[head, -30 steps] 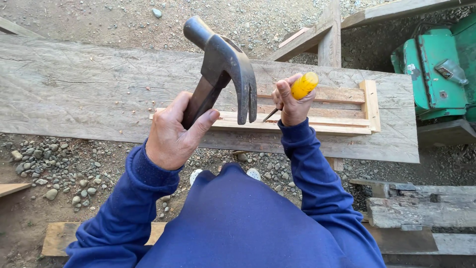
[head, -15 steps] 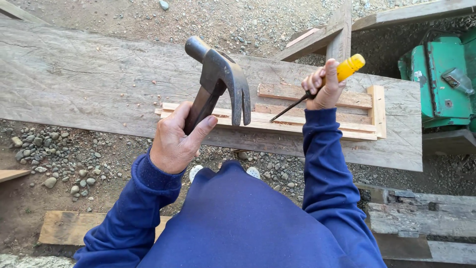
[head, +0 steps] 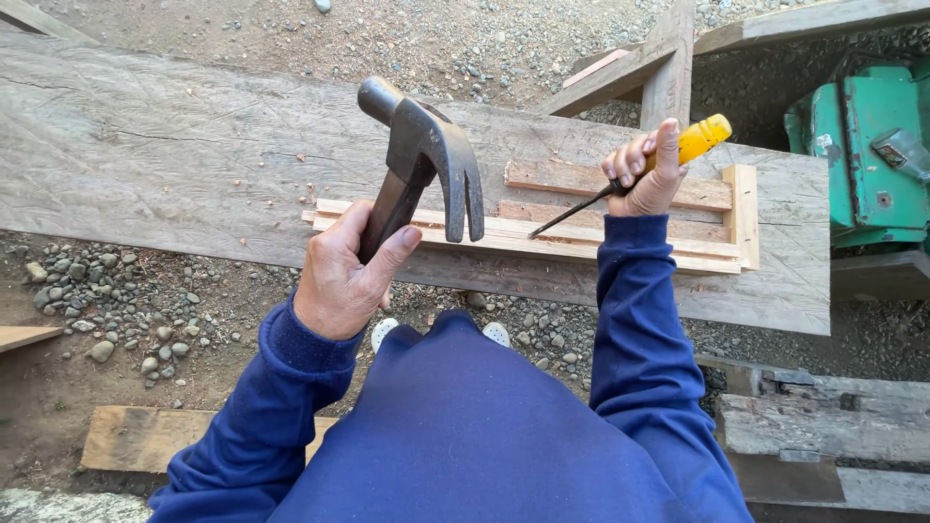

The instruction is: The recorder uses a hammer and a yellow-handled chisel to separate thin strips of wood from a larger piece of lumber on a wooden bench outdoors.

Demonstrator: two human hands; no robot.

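Observation:
My left hand (head: pixel 341 276) grips a dark steel claw hammer (head: pixel 421 160) by its handle, its head raised above a pale wooden strip (head: pixel 504 235). My right hand (head: pixel 647 174) holds a yellow-handled chisel (head: pixel 699 140); its dark blade slants down to the left with the tip on the pale strip. The strip lies along the near side of a frame of reddish and pale wood pieces (head: pixel 744 213), all resting on a wide grey weathered plank (head: pixel 174 165). Blue sleeves cover both my arms.
A green metal machine (head: pixel 862 155) stands at the right. Gravel and dirt ground (head: pixel 116 310) lies under the plank. Timber beams (head: pixel 668 68) cross at the top right, a short board (head: pixel 145 436) lies bottom left, old timbers (head: pixel 823 426) bottom right.
My right hand has shifted the chisel rightward along the strip and tilted its handle further right. The hammer has stayed raised in my left hand, drifting slightly.

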